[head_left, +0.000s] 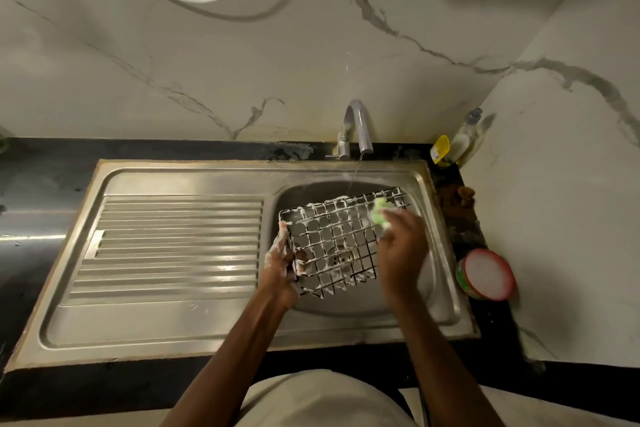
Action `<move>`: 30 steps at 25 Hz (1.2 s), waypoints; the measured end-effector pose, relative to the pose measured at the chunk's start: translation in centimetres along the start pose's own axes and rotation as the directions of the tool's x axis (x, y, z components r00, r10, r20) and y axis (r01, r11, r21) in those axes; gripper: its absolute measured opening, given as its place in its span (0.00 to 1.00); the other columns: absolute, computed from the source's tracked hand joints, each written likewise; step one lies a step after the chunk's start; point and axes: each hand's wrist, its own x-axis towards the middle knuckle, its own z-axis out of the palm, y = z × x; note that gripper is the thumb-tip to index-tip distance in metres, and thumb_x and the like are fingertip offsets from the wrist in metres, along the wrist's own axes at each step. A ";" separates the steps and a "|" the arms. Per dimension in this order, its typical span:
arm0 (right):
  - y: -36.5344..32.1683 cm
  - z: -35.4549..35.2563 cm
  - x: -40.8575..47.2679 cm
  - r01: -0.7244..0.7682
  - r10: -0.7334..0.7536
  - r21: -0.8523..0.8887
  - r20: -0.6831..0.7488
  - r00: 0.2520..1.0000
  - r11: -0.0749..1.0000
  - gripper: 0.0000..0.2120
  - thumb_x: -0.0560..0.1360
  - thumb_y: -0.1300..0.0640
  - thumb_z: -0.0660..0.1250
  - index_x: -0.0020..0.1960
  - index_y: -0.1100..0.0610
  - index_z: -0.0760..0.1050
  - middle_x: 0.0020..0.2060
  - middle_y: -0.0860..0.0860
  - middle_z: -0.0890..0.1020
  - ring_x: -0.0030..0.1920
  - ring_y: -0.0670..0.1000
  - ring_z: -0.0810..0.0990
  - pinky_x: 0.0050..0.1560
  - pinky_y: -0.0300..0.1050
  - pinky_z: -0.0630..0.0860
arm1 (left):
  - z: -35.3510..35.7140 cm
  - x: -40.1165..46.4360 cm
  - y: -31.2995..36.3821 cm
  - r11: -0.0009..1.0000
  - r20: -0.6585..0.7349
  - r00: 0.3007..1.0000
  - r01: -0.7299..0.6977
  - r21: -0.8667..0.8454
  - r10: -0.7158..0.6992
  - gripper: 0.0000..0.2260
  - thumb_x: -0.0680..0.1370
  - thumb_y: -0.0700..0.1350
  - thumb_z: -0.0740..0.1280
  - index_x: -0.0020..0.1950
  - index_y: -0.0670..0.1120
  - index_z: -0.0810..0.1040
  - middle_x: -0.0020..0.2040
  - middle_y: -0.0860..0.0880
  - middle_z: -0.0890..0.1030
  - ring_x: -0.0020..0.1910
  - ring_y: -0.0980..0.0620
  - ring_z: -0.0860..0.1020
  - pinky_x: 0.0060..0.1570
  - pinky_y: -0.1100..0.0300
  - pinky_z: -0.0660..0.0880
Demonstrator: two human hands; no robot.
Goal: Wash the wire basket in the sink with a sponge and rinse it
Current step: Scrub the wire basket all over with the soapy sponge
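The left hand [281,265] grips the foamy wire basket [341,239] over the steel sink [429,274]; the right hand [401,246] pinches a soft green sponge [381,211].

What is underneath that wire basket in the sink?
Through the soapy wire basket you can see the sink bowl and its round drain. Foam on the wires, the left hand and the right hand hide parts of the bowl.
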 end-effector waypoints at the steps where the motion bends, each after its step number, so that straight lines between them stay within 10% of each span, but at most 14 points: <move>1: -1.7 0.1 -1.8 0.121 -0.123 0.035 0.053 0.991 0.992 0.14 0.75 0.67 0.60 0.53 0.65 0.82 0.49 0.58 0.83 0.51 0.56 0.80 0.48 0.44 0.81 | 0.3 -0.2 0.0 1.000 0.001 1.000 -0.013 -0.001 0.013 0.32 0.72 0.68 0.73 0.68 0.49 0.81 0.37 0.49 0.79 0.32 0.48 0.75 0.35 0.54 0.77; 4: -2.4 -0.8 -3.6 0.390 -0.400 0.089 0.203 0.894 0.916 0.12 0.76 0.65 0.62 0.52 0.64 0.83 0.47 0.57 0.83 0.49 0.55 0.79 0.45 0.44 0.80 | 0.2 -0.1 0.1 1.000 -0.011 1.000 -0.023 -0.004 0.023 0.31 0.71 0.67 0.74 0.67 0.51 0.83 0.43 0.47 0.83 0.38 0.46 0.79 0.40 0.50 0.79; 9: 2.2 -0.4 0.3 -0.039 0.041 -0.059 0.039 0.998 0.998 0.15 0.71 0.73 0.64 0.55 0.65 0.82 0.47 0.59 0.83 0.48 0.57 0.79 0.41 0.54 0.82 | -0.1 -0.3 0.0 0.999 -0.026 0.999 -0.020 -0.027 0.019 0.25 0.74 0.65 0.72 0.68 0.58 0.81 0.37 0.51 0.82 0.27 0.53 0.76 0.29 0.59 0.74; 14: -3.2 -1.3 -4.9 0.436 -0.445 0.092 0.260 0.857 0.895 0.12 0.77 0.64 0.62 0.53 0.63 0.83 0.48 0.57 0.83 0.48 0.55 0.79 0.43 0.44 0.79 | 0.4 -0.1 0.0 0.998 -0.057 0.997 -0.060 0.017 0.061 0.41 0.58 0.73 0.79 0.67 0.58 0.82 0.57 0.42 0.84 0.47 0.42 0.79 0.42 0.50 0.71; 19: 2.4 -1.0 -0.1 0.025 -0.019 -0.098 0.064 0.998 0.995 0.16 0.74 0.66 0.60 0.55 0.64 0.82 0.47 0.58 0.82 0.48 0.56 0.78 0.41 0.53 0.81 | 0.0 -0.2 0.2 0.999 -0.007 1.000 -0.027 -0.032 0.026 0.31 0.70 0.68 0.74 0.68 0.53 0.81 0.42 0.50 0.84 0.29 0.52 0.76 0.29 0.60 0.72; 25: -2.1 -1.7 -5.4 0.453 -0.449 0.057 0.279 0.848 0.890 0.11 0.76 0.63 0.63 0.51 0.62 0.83 0.46 0.57 0.81 0.47 0.55 0.78 0.39 0.43 0.78 | 0.5 -0.6 0.6 0.998 -0.038 0.997 -0.070 -0.004 0.069 0.19 0.74 0.68 0.70 0.55 0.56 0.87 0.39 0.51 0.82 0.29 0.52 0.76 0.33 0.59 0.65; 30: 3.4 -1.6 -0.1 -0.012 0.016 -0.076 0.050 0.999 0.997 0.15 0.70 0.74 0.66 0.52 0.64 0.83 0.47 0.58 0.82 0.46 0.57 0.79 0.39 0.55 0.82 | 0.5 -0.9 0.7 0.996 -0.020 0.997 -0.075 -0.039 0.074 0.13 0.75 0.66 0.70 0.49 0.61 0.88 0.40 0.51 0.82 0.36 0.50 0.73 0.39 0.54 0.66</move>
